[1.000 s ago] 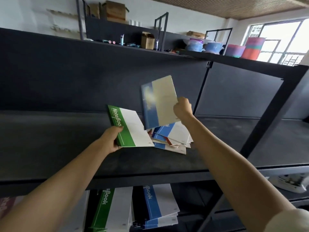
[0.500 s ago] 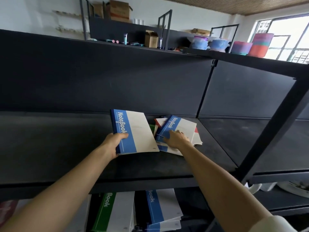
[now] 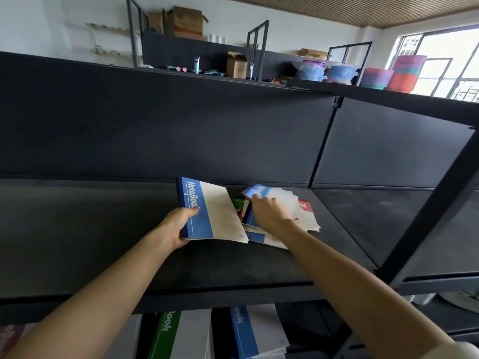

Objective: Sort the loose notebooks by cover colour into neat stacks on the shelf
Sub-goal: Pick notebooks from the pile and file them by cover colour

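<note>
My left hand (image 3: pixel 178 225) grips the spine edge of a blue-and-white notebook (image 3: pixel 211 212), with more notebooks under it, held just over the dark shelf (image 3: pixel 103 229). To its right lies a loose pile (image 3: pixel 305 218) with red, blue and green covers showing. My right hand (image 3: pixel 269 212) is on that pile and lifts a blurred blue-and-white notebook (image 3: pixel 261 191) by its near edge. A red-striped notebook (image 3: pixel 304 204) shows beneath it.
Below the shelf, a green stack (image 3: pixel 178 332) and a blue stack (image 3: pixel 256 330) sit on a lower level. A slanted black shelf post (image 3: pixel 425 224) stands at the right. Boxes and coloured tubs (image 3: pixel 404 73) line the top shelf.
A second ago my right hand held a blue notebook up; it was laid on the green one in my left hand. The right hand went down to the pile and now lifts another blue one.
</note>
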### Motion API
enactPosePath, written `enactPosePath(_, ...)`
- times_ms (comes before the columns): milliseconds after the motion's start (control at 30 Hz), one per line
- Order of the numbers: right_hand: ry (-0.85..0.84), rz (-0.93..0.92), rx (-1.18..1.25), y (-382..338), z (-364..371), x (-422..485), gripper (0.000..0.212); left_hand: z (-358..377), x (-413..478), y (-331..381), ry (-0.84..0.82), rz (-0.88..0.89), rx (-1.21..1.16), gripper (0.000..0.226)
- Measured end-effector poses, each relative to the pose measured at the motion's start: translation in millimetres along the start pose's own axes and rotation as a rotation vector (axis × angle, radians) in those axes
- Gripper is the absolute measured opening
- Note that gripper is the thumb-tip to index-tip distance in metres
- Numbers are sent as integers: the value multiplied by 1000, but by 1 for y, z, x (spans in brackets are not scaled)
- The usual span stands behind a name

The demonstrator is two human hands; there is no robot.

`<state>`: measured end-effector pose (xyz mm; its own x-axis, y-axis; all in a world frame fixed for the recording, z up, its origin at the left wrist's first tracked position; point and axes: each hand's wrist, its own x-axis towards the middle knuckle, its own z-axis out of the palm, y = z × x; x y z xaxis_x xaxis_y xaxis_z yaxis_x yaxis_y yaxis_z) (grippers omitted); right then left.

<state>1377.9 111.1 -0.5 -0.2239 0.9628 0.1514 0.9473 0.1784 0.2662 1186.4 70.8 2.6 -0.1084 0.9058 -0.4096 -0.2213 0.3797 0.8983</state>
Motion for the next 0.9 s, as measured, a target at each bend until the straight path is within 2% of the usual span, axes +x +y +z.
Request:
enactPosePath(133,15,-328,59,-37,-19,-25,34,12,5,2,-52,-8,-89,41)
enactPosePath(200,54,-444,142,-39,-20,-34,30,13,9,0,-35,-17,-52,45)
enactPosePath(233,70,-428,197,-37,-20,-33,28,13,10,-1,-15,-21,-20,47)
enactPosePath(300,70,-183,317,-24,-10,-19,31,11,12,1,4,-26,24,49)
enactPosePath(367,-56,120,366,-1,8,-4,40,9,13,3,4,-23,46,49)
enactPosePath(400,-171,199,351,9,17,-1,44,7,13,4,4,-19,56,48)
enactPosePath(467,-300,222,252,23,32,-3,46,3,14,5,4,-21,49,49)
enactPosePath(633,-166,42,-55,18,34,-3,33,-11,17,5,22,-41,-15,52)
enactPosePath(733,-171,40,-70,12,28,-1,38,-20,16,7,41,-25,-30,51)
enactPosePath(800,-169,107,49,15,9,8,27,-26,14,10,41,-1,-31,50)
enactPosePath(833,-153,184,201,20,-8,16,18,-29,13,12,35,12,-30,50)
enactPosePath(900,-75,298,565,28,-43,32,16,-35,13,15,19,29,-41,46)
